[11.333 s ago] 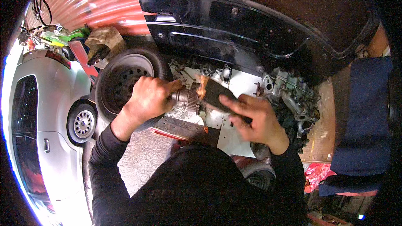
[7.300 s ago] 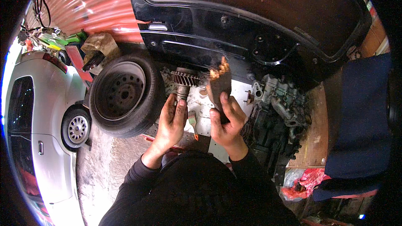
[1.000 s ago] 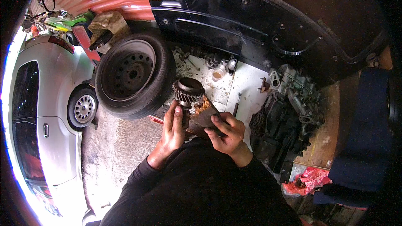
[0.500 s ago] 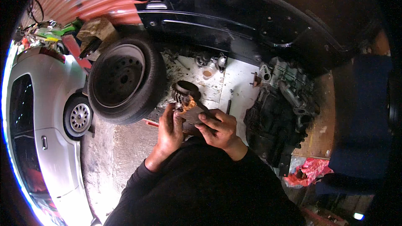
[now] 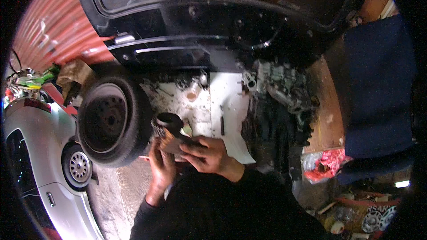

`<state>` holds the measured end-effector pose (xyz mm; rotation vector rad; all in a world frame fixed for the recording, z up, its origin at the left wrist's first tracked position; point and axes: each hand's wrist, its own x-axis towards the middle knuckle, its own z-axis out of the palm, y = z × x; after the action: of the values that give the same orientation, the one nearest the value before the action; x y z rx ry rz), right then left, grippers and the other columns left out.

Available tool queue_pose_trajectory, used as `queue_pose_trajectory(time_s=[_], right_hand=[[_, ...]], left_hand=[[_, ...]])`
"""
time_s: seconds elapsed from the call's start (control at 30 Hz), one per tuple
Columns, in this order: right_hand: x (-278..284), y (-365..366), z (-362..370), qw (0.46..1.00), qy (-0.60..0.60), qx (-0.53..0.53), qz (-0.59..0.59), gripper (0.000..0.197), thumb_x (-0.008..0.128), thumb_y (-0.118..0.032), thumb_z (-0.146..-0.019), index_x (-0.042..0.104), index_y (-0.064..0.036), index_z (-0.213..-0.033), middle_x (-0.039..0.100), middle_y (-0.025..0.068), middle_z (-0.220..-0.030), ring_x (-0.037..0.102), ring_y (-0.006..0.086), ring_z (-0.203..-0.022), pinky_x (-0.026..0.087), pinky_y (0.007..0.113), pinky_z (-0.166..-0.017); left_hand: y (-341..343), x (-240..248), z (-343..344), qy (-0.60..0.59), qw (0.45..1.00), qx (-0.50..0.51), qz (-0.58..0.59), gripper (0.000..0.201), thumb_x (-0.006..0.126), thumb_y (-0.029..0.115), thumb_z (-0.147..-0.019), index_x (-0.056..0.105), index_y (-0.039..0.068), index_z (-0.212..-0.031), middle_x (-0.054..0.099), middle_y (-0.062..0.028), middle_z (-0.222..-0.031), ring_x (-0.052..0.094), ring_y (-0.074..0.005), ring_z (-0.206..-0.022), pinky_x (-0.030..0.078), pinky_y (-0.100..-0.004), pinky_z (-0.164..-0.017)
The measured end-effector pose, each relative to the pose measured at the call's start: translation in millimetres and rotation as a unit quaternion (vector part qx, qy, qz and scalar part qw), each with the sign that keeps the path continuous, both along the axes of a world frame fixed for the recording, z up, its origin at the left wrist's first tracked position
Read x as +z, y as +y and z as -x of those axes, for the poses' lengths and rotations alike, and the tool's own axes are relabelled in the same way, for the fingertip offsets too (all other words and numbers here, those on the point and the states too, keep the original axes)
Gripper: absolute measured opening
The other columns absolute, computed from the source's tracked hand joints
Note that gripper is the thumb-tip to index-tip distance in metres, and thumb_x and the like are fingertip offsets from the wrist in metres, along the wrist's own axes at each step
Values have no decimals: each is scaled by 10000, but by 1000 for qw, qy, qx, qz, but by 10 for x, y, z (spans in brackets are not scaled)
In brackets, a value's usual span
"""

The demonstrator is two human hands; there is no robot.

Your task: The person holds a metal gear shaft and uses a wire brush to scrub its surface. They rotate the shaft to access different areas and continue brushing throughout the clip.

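My left hand (image 5: pixel 161 165) is closed around a dark metal engine part (image 5: pixel 169 121) with a round open mouth and a ridged side. A copper-orange patch (image 5: pixel 167 138) shows on it just above my fingers. My right hand (image 5: pixel 212 156) pinches a flat grey-brown piece (image 5: pixel 174 146), which could be sandpaper or card; its exact kind I cannot make out. The flat piece lies against the metal part, partly hidden by my fingers. Both hands are close together in front of my black-sleeved body, over the near edge of the white work surface (image 5: pixel 202 114).
A wheel with a tyre (image 5: pixel 144 120) stands left of my hands. Right of them sits a large engine (image 5: pixel 284 102). Small metal parts (image 5: pixel 192 90) and a dark rod (image 5: pixel 222 126) lie on the white surface. Beyond is a black car panel (image 5: pixel 178 24); a silver car (image 5: pixel 49 151) is parked at left.
My view has shifted, so the scene sits further left and lower, and more of the black panel shows. Both hands keep hold of the metal part and flat piece, close together.
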<state>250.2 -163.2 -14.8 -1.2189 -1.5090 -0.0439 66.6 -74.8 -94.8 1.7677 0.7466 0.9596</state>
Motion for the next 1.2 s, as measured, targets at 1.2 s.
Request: queue_pose_trajectory(time_s=[1.2], right_hand=[[257,333,-185,991,25,-16,-128,543,798,-112,-715,673,-153,-1242,666,150,-852,664,280,-658,534,349,-565]], left_hand=[[105,1399,-548,-174,972,72,139,380,453,272,-1062,462,-25,-1300,511,28,-778,413,-24,-621,342,-171,-526]])
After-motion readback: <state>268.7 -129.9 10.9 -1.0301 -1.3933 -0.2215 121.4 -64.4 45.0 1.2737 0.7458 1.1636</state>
